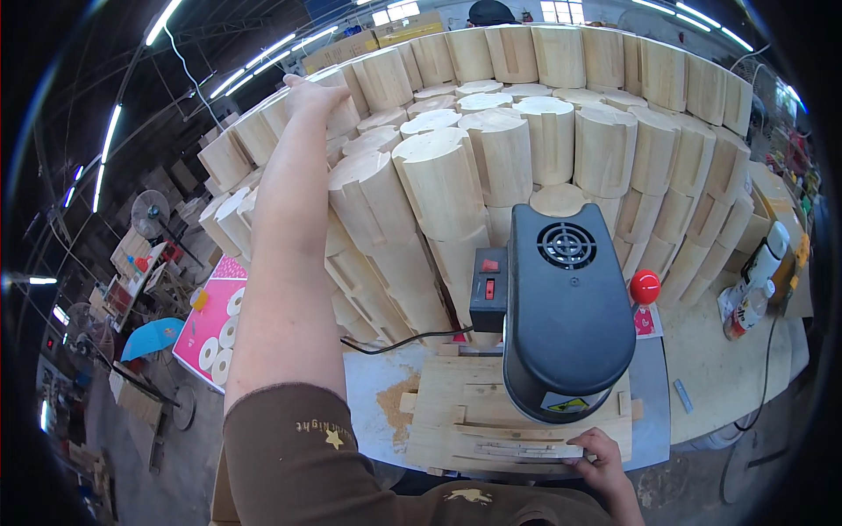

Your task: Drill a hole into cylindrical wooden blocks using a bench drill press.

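My left arm stretches to the far left of a stack of pale wooden cylinders. My left hand (pixel 316 93) is closed over the top of a wooden cylinder (pixel 346 116) in the upper row; its far fingers are hidden. Low in front, my right hand (pixel 602 462) has its fingers curled at the right end of a narrow pale strip (pixel 526 451) on a wooden board (pixel 438 394). Over that board stands a dark bench machine (pixel 570 324), with a switch box (pixel 488 289) at its left and a red ball knob (pixel 645 287) at its right.
Sawdust (pixel 396 405) lies left of the board. A pink printed box (pixel 210 324) stands beyond my left arm. On the right side table (pixel 728 377) are a bottle (pixel 748 311) and a small blue-grey strip (pixel 683 395). A fan (pixel 151 212) stands at far left.
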`<state>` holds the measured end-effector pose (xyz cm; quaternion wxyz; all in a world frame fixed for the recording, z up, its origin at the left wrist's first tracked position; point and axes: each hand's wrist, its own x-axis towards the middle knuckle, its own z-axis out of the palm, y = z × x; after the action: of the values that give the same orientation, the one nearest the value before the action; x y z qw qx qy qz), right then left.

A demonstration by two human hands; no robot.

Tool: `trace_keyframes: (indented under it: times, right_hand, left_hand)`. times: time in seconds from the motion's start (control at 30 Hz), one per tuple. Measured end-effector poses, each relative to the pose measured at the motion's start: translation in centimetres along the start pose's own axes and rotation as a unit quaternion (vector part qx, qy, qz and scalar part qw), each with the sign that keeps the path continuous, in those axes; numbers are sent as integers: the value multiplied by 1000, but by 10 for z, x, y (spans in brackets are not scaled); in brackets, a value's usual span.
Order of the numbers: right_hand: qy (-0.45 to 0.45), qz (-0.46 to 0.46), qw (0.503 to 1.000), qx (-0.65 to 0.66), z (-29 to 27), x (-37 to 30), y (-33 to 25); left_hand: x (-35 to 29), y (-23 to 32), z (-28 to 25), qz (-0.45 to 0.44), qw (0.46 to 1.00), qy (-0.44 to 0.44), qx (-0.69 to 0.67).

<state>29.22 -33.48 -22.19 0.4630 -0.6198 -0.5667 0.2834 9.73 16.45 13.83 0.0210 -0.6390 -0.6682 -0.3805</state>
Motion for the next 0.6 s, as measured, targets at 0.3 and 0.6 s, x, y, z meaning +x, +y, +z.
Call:
trace_keyframes:
  times: [0.3,0.6]
  right_hand:
    - [10,-8,1000,0,4,6,-10]
    - [14,-16,1000,12,3,-1,-16]
  left_hand:
    - [14,-41,-34,-64,930,-65,-357]
    - [-115,-111,-123,54,583,-99,-805]
